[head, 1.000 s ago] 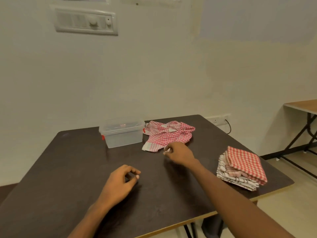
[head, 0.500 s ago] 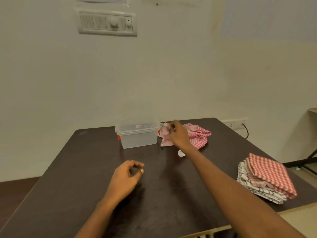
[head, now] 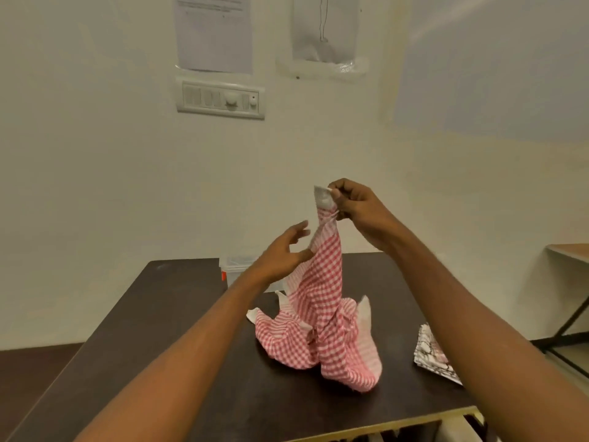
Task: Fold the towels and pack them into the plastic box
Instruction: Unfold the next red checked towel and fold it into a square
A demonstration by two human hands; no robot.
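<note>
My right hand [head: 357, 205] pinches a white corner of a red-and-white checked towel [head: 325, 323] and holds it high above the dark table [head: 178, 362]. The towel hangs down, its lower part crumpled on the table top. Just left of the hanging cloth is my left hand [head: 283, 255], fingers spread and touching the towel's edge without a grip. The clear plastic box [head: 234, 266] with a red latch stands at the table's far edge, mostly hidden behind my left hand. A stack of folded towels [head: 430, 352] lies at the right, partly covered by my right forearm.
A wall with a switch panel [head: 220, 98] and pinned papers rises right behind the table. Another table [head: 570, 250] with black legs stands at the far right. The near table edge [head: 382, 429] runs along the bottom of the view.
My right hand took the checked towel by a corner, pulled it nearer and lifted it high. My left hand rose from the table to the cloth. The camera tilted up.
</note>
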